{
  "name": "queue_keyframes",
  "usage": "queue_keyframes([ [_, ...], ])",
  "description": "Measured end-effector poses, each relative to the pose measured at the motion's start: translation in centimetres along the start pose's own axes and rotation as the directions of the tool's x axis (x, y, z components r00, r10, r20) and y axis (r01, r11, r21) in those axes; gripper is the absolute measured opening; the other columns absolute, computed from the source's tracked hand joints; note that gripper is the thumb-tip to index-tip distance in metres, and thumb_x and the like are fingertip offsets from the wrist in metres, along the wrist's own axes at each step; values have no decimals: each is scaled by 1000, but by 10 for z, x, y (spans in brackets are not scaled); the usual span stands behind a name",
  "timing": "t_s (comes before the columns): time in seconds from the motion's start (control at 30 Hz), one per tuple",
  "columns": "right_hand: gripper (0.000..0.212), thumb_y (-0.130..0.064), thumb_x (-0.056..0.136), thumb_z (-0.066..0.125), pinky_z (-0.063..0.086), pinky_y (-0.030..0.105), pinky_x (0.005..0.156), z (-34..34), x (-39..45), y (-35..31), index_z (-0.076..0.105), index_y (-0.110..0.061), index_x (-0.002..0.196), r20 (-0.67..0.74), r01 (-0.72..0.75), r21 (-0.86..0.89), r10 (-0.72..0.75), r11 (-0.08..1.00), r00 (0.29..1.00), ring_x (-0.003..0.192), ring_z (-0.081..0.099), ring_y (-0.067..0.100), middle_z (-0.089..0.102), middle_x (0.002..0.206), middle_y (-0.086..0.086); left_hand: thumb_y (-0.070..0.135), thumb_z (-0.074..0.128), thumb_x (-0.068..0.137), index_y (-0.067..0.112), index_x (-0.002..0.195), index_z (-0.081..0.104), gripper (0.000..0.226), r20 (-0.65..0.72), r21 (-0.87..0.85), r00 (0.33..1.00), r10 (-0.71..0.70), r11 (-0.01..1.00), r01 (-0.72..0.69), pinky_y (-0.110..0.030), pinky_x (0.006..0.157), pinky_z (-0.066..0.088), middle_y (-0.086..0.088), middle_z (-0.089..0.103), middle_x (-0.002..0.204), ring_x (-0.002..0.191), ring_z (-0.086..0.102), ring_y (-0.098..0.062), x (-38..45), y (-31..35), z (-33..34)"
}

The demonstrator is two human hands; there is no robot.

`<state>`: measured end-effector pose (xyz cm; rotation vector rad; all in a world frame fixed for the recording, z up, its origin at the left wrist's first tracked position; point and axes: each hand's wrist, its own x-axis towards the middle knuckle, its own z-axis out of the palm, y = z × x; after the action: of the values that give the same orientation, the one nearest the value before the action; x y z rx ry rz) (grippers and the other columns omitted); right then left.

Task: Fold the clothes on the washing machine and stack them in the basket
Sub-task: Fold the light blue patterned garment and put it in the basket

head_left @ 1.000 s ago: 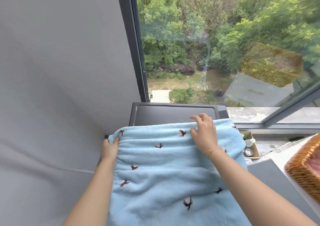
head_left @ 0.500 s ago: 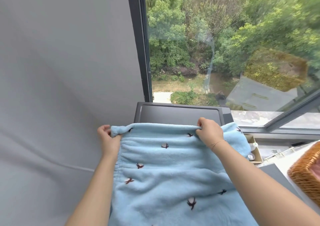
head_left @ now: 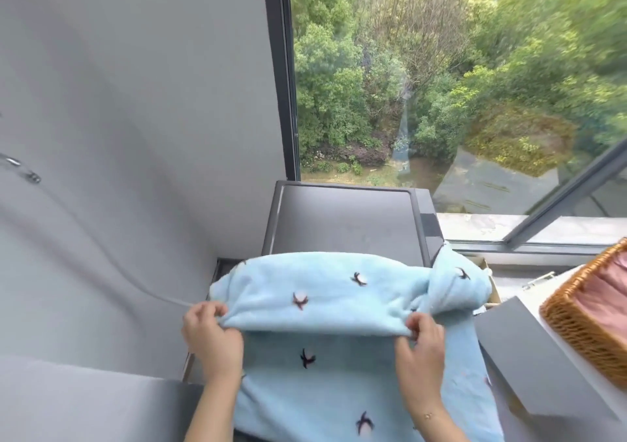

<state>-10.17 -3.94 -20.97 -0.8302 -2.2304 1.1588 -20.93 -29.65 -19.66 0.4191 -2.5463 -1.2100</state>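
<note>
Garment [head_left: 339, 289], pale blue fleece, dark motifs: centre frame, draped over washing machine [head_left: 346, 217]. Head view: I log left hand [head_left: 212, 336] and right hand [head_left: 420, 343] each pinching the folded-over edge. Wicker basket [head_left: 583, 326], right edge. Risk, I judge: bunched right end skews the fold, or fleece slides off the lid.

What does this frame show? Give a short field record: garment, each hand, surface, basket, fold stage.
garment: light blue fleece garment with small dark motifs, far edge doubled back toward the person
left hand: left hand pinches the folded edge at its left end
right hand: right hand pinches the same edge at its right end
surface: washing machine, dark top, by the window
basket: wicker basket at right, pink cloth inside
fold stage: fold under way, garment not in basket
</note>
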Motion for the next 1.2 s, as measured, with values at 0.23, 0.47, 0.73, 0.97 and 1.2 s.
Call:
queue_keyframes([
  [0.23,30,-38,71,62,36,32,61,-11,-5,-5,54,-9,74,269,-510,158,460,845,846,69,48,22,55,70,2,10,61,70,3,109,55,39,190,-347,825,-532,750,563,-30,61,49,-20,63,96,64,57,-18,-38,6,-21],
  [0.47,55,-66,80,58,41,39,81,-10,45,-37,57,-16,105,481,-804,243,652,543,586,89,61,22,64,102,6,17,71,83,15,100,54,23,675,-466,257,-691,-129,876,-26,78,46,-3,58,100,78,55,-17,-35,66,-15],
  [0.73,77,-73,70,57,43,40,76,1,55,-60,53,-21,127,528,-787,310,591,534,610,107,59,22,62,118,2,28,77,76,15,80,62,20,725,-400,236,-647,-116,909,-35,66,51,-3,67,80,69,64,-23,-30,75,1],
  [0.97,70,-40,69,71,44,52,82,23,90,-57,48,-13,130,421,-846,122,745,519,517,106,60,33,61,117,7,13,63,78,20,102,62,25,749,-413,367,-552,45,909,-33,72,44,-3,68,92,78,62,-23,-50,50,-9],
  [1.2,18,-18,85,51,53,33,67,-14,89,-57,60,-5,93,166,-623,607,688,493,706,83,61,26,63,89,9,14,58,85,26,107,62,25,803,-433,453,-387,142,890,-34,84,40,2,68,97,85,61,-17,-57,33,-20],
])
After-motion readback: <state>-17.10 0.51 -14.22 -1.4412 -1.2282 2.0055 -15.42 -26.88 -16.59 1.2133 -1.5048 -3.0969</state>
